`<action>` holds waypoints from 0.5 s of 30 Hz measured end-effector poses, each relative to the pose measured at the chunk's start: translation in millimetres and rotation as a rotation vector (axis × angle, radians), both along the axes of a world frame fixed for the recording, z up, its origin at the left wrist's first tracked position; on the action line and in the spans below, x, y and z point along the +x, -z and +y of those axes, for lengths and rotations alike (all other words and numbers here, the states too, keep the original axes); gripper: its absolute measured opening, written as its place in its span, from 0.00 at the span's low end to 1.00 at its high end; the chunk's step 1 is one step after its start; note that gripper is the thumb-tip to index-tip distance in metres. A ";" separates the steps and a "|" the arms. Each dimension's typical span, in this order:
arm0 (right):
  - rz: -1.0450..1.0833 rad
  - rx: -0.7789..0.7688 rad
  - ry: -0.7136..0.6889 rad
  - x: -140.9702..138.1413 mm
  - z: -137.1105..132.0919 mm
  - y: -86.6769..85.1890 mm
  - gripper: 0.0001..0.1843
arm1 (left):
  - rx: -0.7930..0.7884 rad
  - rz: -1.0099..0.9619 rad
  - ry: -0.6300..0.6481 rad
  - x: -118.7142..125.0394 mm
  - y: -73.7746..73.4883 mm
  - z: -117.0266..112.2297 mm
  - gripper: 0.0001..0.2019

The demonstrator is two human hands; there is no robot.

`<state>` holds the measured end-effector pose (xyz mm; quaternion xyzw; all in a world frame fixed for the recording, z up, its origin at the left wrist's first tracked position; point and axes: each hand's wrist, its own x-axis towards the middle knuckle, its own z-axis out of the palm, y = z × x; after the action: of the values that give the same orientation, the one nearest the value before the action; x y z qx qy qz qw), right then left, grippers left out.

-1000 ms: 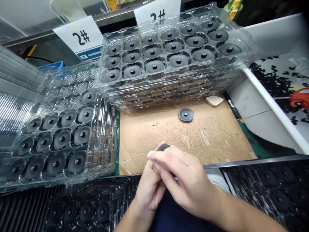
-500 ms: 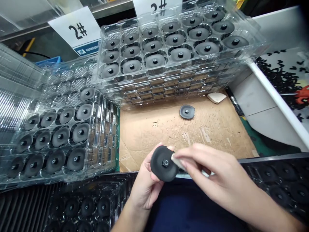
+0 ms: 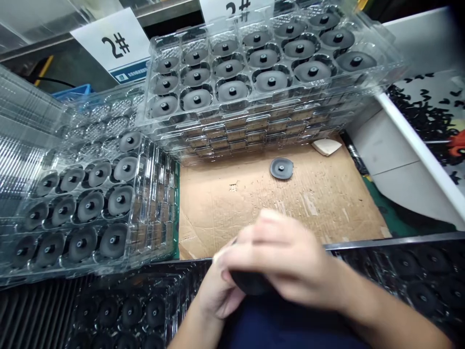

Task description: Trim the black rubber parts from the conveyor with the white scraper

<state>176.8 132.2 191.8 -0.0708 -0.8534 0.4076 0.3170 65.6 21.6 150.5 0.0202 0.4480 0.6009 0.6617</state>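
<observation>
My left hand (image 3: 218, 291) grips a round black disc (image 3: 252, 282) with a small central stub, low in front of my body. Across the disc lies my right hand (image 3: 279, 257), blurred by motion and covering most of it. At its fingertips a small bit of a pale pad (image 3: 217, 257) shows; the rest of the pad is hidden. Another dark disc (image 3: 281, 168) lies stub up on the cardboard (image 3: 218, 203), beyond my hands.
Stacked clear trays (image 3: 232, 109) of discs stand at the back, with more clear trays (image 3: 132, 237) at left. Black trays (image 3: 160, 286) flank my lap. A pale wedge-shaped piece (image 3: 327, 146) lies near a white bin wall (image 3: 417, 140). Small black parts (image 3: 425, 106) lie beyond it.
My right hand has swept left across the disc with the pale pad, now covering the stub and most of the face. My left hand keeps its grip on the disc.
</observation>
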 end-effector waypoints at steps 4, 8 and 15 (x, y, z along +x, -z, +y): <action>-0.256 -0.274 0.348 13.8 10.0 28.5 0.09 | 0.129 -0.255 0.057 -3.9 -1.8 -0.2 0.23; -0.457 -0.321 0.331 27.0 -7.9 78.3 0.12 | 0.205 -0.353 0.050 -9.9 2.7 -3.3 0.27; -0.439 -0.294 0.452 32.2 -8.7 67.1 0.12 | 0.225 -0.391 0.069 -9.8 4.5 -1.3 0.28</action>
<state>209.0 123.5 124.7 -0.3890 -0.7963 0.4205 0.1945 55.8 20.3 146.0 -0.0077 0.2403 0.6165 0.7498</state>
